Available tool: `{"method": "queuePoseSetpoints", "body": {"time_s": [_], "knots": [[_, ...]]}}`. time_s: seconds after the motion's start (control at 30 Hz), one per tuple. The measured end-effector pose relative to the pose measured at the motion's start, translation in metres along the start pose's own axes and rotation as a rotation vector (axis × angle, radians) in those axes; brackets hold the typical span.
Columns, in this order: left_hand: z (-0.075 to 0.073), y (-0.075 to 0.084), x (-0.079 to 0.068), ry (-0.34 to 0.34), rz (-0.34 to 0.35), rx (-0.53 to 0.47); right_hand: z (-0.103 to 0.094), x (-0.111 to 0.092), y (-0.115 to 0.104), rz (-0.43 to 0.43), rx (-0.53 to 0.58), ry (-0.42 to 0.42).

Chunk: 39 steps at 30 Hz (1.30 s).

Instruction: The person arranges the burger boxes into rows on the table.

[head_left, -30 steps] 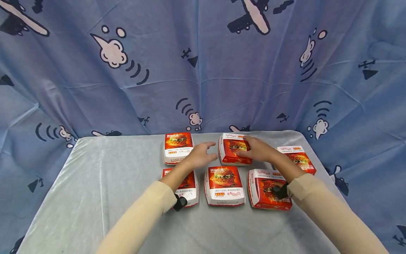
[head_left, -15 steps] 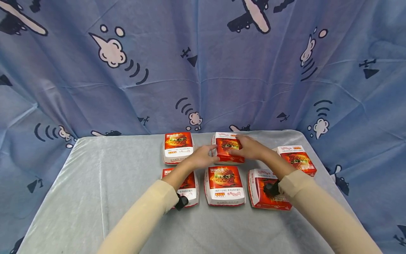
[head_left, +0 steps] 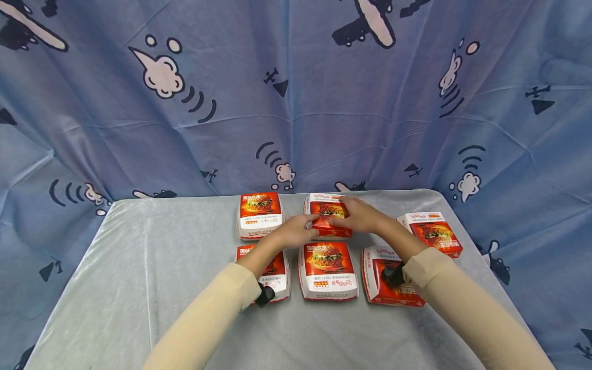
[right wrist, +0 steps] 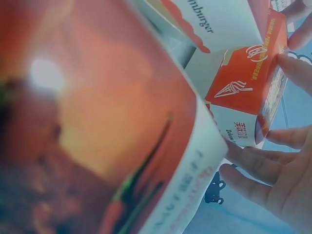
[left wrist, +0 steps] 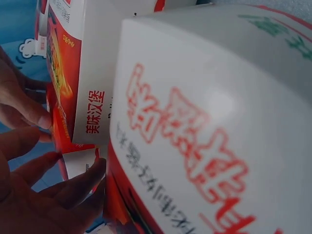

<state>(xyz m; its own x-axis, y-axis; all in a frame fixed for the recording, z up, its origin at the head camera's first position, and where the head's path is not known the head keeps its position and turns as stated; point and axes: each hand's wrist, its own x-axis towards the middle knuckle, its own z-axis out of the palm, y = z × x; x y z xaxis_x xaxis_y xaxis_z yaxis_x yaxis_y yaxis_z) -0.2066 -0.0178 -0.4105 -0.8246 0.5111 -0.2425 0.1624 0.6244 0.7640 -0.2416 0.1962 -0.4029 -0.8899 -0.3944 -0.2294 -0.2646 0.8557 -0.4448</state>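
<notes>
A red and white burger box (head_left: 326,208) stands at the back middle of the table, with both hands at it. My right hand (head_left: 363,216) grips its right part, fingers at the back corner and thumb towards the front. At its left side, my left hand (head_left: 294,231) touches the box with fingers spread and fairly straight. In the right wrist view, the right hand (right wrist: 287,165) has its fingertips along the edge of the box's burger-picture top. The left wrist view shows the left hand (left wrist: 58,190) partly behind a nearer white box side (left wrist: 195,112).
More burger boxes lie around: one back left (head_left: 260,216), one front left (head_left: 274,280) under the left forearm, one front middle (head_left: 327,271), one front right (head_left: 390,288) and one far right (head_left: 435,234). A grey cloth covers the table (head_left: 115,288); a blue printed curtain (head_left: 231,103) hangs behind.
The right hand has slid the back middle box leftwards, until its left side meets the left hand's fingers. The left hand has barely moved; the other boxes stay in place.
</notes>
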Motion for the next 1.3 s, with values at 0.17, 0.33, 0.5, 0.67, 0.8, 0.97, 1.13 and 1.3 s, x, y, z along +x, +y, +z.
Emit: {"method": "queuePoseSetpoints", "body": {"time_s": [0.17,0.33,0.5,0.67,0.8,0.97,1.13,1.3], "knots": [[0.0007,0.0008,-0.0004,-0.009,-0.002,0.019,-0.0007,0.0001,0.0015,-0.014,-0.013,0.034],[0.0002,0.0032,-0.0019,0.002,-0.008,0.022,-0.0025,-0.0006,0.0023,-0.034,0.004,0.061],[-0.0015,0.0059,-0.0021,0.015,-0.016,0.026,-0.0040,0.0023,0.0042,-0.098,0.036,0.063],[-0.0019,0.0061,-0.0009,0.013,-0.020,0.030,-0.0045,0.0047,0.0085,-0.154,0.051,0.045],[-0.0023,0.0069,-0.0011,0.024,-0.014,0.034,-0.0055,0.0035,0.0083,-0.128,0.024,0.040],[-0.0019,0.0082,-0.0011,0.064,-0.006,0.045,-0.0052,0.0004,0.0051,-0.037,-0.040,0.033],[0.0001,0.0081,-0.0009,0.089,0.012,0.071,-0.0026,-0.0011,0.0052,0.038,-0.090,0.039],[0.0027,0.0063,-0.0005,0.083,0.033,0.097,0.0005,-0.0018,0.0045,0.057,-0.134,0.066]]}}
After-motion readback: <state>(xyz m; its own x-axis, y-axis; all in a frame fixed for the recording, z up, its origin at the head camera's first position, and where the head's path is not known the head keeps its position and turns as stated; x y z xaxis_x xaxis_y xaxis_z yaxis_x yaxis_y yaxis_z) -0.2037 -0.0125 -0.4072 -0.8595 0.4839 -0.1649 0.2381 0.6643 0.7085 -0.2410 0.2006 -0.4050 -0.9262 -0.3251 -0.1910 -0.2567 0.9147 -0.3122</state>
